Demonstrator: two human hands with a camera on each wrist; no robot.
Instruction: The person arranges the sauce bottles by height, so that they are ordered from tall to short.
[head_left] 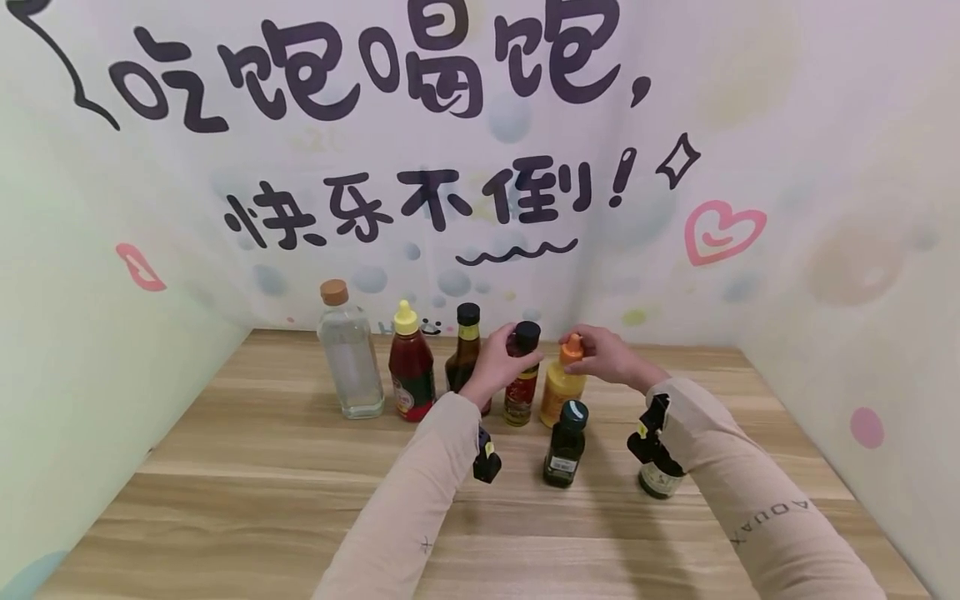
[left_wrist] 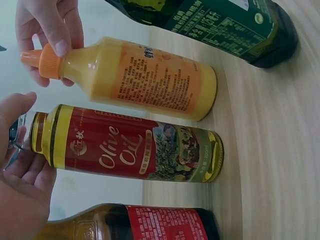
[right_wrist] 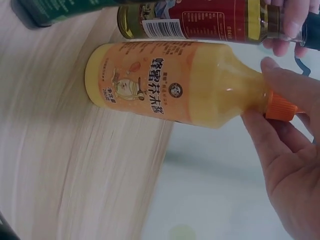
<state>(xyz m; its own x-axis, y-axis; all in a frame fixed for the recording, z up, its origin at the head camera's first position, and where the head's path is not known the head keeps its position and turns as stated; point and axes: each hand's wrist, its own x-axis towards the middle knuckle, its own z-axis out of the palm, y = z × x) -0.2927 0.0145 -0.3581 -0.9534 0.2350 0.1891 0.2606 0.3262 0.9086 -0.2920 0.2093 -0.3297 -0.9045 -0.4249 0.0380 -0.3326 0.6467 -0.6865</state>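
In the head view my left hand [head_left: 497, 363] is at the neck of an olive oil bottle [head_left: 520, 398], its fingers curled round behind it. The bottle's red label [left_wrist: 110, 142] faces the left wrist camera. My right hand [head_left: 609, 357] pinches the orange cap of a yellow honey mustard bottle [right_wrist: 160, 82] between thumb and fingers. Both bottles stand upright on the table, side by side. In front of them is a dark green bottle [head_left: 564, 454] with a dark cap. Left of my left hand stands a brown sauce bottle [head_left: 459, 367] with a black cap.
Further left on the wooden table [head_left: 247, 467] stand a red sauce bottle [head_left: 412, 375] with a yellow tip and a clear bottle [head_left: 351, 367] with a brown cap. A small jar [head_left: 660, 482] is partly hidden under my right wrist. A printed wall [head_left: 360, 292] rises behind.
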